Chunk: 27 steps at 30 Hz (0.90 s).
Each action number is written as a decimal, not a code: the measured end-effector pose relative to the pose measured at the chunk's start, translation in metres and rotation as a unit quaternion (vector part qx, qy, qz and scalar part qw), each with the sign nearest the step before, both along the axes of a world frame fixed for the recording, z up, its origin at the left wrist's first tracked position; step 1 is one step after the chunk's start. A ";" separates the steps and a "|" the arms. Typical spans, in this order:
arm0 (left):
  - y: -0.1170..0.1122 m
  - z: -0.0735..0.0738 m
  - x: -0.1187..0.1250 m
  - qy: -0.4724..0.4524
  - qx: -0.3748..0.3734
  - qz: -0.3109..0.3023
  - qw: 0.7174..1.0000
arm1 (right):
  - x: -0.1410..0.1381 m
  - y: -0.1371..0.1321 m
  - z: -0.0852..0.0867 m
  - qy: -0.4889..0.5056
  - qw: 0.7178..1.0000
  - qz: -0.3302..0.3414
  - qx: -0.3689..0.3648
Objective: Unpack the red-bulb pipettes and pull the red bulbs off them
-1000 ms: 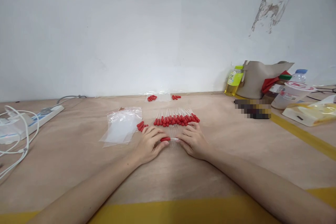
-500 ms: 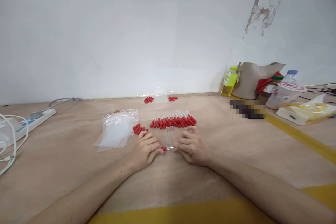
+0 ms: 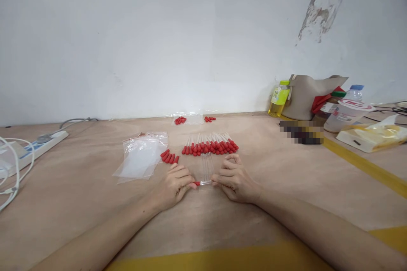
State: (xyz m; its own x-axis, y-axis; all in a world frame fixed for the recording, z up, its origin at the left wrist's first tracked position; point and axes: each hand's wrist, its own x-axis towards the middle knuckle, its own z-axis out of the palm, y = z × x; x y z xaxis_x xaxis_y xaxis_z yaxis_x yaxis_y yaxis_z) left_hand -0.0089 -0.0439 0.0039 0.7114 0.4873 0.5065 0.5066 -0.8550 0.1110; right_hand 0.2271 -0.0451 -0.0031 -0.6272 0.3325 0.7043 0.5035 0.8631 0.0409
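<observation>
My left hand (image 3: 178, 181) is closed in a pinch on a red rubber dropper bulb (image 3: 197, 183). A clear glass dropper tube (image 3: 206, 183) runs sideways from that bulb to my right hand (image 3: 234, 181), whose fingers are closed on its other end. Whether the tube sits inside the bulb or only touches it I cannot tell. Just beyond my fingers lie several loose clear tubes (image 3: 207, 164). Further back is a row of droppers with red bulbs (image 3: 210, 147), their bulbs toward me. Several loose red bulbs (image 3: 169, 157) rest beyond my left hand.
Clear plastic bags (image 3: 140, 159) lie to the left. Against the wall is another clear bag (image 3: 193, 119) with red bulbs. A power strip (image 3: 44, 149) with white cables stands far left. At right are a yellow drink bottle (image 3: 278, 100), a grey bag (image 3: 303, 97) and a tissue pack (image 3: 370, 137).
Both hands have shifted slightly toward me with the bulb and tube. Less of the red bulb shows between my hands, and the loose bulbs behind my left hand are less covered.
</observation>
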 end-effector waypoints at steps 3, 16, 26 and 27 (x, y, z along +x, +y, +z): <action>0.003 -0.004 -0.010 -0.040 -0.016 0.005 0.999 | 0.008 0.004 0.000 0.009 1.000 -0.004 -0.005; 0.036 0.024 -0.051 -0.220 -0.044 0.323 0.919 | -0.010 0.029 0.001 0.145 0.970 -0.139 -0.134; 0.058 0.004 -0.059 -0.178 -0.052 0.342 0.921 | -0.018 0.031 -0.006 0.085 0.984 -0.124 -0.091; 0.059 0.004 -0.058 -0.169 -0.054 0.340 0.924 | -0.018 0.030 -0.005 0.084 0.984 -0.116 -0.110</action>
State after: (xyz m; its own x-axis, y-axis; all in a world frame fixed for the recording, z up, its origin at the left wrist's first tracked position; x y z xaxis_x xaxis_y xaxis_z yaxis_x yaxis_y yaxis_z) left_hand -0.0671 0.0150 0.0075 0.0327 0.8239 0.5658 0.8432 -0.3267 0.4269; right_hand 0.2090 -0.0146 -0.0082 -0.3971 0.6089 0.6866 0.6719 0.7025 -0.2344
